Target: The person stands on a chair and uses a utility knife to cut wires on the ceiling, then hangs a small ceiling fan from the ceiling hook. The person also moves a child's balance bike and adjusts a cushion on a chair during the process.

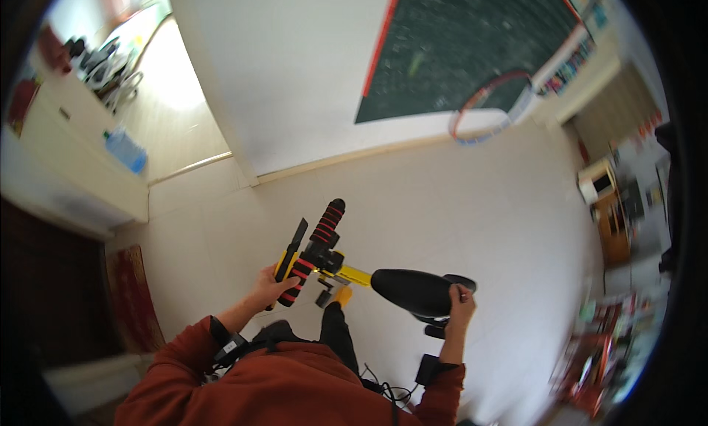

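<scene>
A child's bike with a yellow frame (354,274) hangs in front of me between my two hands. Its black handlebar has red-ringed grips (327,221). My left hand (274,289) is closed round the nearer grip. Beside that grip runs a slim black and yellow part (293,243), whose kind I cannot make out. My right hand (461,306) is closed on the rear end of the long black saddle (411,289); some fingers are hidden. Below the frame shows a black pedal (324,296). Dark parts under the saddle are partly hidden.
A red and blue hoop (479,140) leans at the wall under a green chalkboard (457,50). At left lie a red mat (136,297) and a blue water jug (125,151) near a doorway. Furniture (612,219) lines the right side. Black cables (391,389) hang near my waist.
</scene>
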Tool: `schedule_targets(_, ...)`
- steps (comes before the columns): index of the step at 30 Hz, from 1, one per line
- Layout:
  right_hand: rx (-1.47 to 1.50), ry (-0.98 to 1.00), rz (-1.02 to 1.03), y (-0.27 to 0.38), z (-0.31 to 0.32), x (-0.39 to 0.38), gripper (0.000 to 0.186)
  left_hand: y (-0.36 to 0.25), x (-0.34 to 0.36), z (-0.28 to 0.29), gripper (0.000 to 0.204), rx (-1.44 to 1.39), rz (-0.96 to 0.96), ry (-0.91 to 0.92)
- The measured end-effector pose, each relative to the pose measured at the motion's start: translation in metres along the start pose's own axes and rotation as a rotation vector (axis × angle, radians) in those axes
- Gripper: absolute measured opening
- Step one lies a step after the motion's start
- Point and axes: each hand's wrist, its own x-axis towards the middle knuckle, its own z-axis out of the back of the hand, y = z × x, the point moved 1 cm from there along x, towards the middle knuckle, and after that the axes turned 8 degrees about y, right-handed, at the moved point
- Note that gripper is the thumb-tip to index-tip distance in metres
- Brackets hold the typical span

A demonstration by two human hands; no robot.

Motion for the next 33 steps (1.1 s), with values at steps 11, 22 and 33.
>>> schedule_targets(11,0.023,0.613,-0.219,-0.08,-0.016,0.122,0.04,0.135,-0.062,-0.114,0.022,-0.107,-0.1,-0.485)
schedule_targets(22,-0.123,0.701,-0.446,-0.154,-0.173,0.231,0.041,0.237,0.062,-0.094,0.021,-0.282,-0.069,-0.779)
schedule_targets(33,-0.158,0.708,-0.546,-0.203,-0.307,0.267,0.037,0.258,0.12,-0.021,0.025,-0.366,-0.054,-0.94)
